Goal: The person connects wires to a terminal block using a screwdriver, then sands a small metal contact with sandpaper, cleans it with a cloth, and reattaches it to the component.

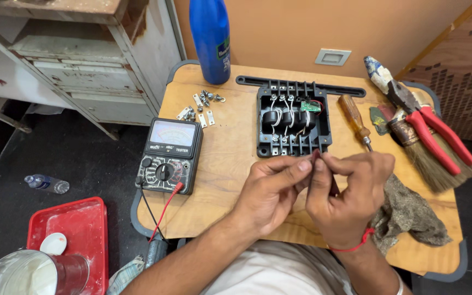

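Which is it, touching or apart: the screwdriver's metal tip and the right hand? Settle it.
Cannot tell. In the head view the screwdriver shaft runs down to the right hand and its tip vanishes at the knuckles; neither contact nor a gap shows plainly.

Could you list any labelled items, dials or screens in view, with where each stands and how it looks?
Analog multimeter: table's left part, black box, pale meter window, round dial, red and black leads.
Blue bottle: table's far edge, tall, small green and white label.
Small clear bottle: lying on the dark floor, left.

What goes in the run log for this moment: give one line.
hands: left and right pinching small reddish part | near: black plastic terminal housing | on: wooden table
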